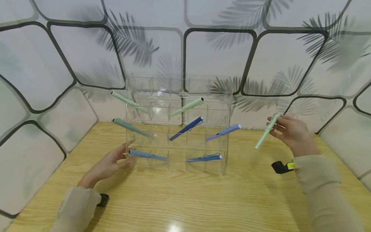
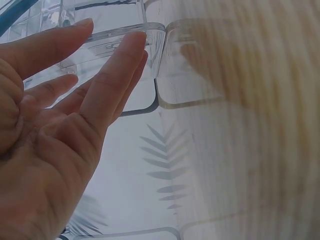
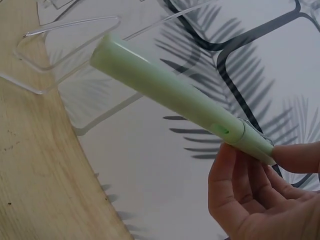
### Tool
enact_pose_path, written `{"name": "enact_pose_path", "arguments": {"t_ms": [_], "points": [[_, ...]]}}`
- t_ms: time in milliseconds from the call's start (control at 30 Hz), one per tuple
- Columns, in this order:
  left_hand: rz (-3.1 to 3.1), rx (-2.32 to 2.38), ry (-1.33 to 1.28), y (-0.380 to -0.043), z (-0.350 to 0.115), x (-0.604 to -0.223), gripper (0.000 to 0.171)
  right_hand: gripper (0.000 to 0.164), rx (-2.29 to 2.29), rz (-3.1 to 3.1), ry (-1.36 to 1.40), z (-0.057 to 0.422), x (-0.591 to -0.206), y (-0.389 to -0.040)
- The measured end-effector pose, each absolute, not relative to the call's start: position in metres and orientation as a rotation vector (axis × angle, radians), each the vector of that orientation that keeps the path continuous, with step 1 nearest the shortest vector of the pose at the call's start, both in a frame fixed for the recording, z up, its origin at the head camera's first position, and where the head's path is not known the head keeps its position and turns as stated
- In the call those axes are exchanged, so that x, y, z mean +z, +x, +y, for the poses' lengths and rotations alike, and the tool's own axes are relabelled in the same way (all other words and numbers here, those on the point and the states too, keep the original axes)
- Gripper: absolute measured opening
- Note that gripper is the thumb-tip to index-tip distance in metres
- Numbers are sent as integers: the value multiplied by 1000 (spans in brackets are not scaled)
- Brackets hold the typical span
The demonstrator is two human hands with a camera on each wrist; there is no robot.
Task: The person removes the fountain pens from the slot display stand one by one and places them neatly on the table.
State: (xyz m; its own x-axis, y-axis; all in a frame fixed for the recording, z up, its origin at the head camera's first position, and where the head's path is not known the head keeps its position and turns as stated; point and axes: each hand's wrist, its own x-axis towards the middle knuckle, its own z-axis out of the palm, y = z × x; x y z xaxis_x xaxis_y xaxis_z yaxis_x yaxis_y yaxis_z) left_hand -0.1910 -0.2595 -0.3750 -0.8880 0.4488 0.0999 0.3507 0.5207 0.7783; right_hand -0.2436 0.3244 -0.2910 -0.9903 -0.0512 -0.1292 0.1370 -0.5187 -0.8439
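Between the thumb and fingers of my right hand (image 1: 291,133) a light green pen (image 1: 265,133) is pinched by its cap end, with its other end slanting down to the left. In the right wrist view the pen (image 3: 167,87) is held well apart from the rack. A clear acrylic pen rack (image 1: 177,158) with several tiers stands upright on the table. My left hand (image 1: 108,164) is at its lower left side, fingers loosely extended. The left wrist view shows those fingertips by the clear edge; whether they touch it I cannot tell.
Several pens lie slanted in the rack, among them a dark blue pen (image 1: 186,129), a lavender pen (image 1: 223,132) and a grey-green pen (image 1: 131,128). The wooden table (image 1: 174,199) meets a patterned wall covering (image 1: 220,61) behind and at both sides.
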Motion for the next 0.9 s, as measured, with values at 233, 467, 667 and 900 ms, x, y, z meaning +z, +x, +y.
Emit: {"name": "enact_pose_path", "arguments": {"t_ms": [233,467,667,900], "points": [[2640,1310,682,-190,-260,-373,78,23,-2501,1581,119,321,-303,-250],[2649,1300,675,-189,-260,-374,78,25,-2366,1705,142,321,-317,-252],[2649,1306,687,-190,-260,-374,76,19,-2339,1706,173,319,-329,-253],[2615,1337,704,-190,-260,-373,75,6,-2254,1768,176,317,-343,-258]]}}
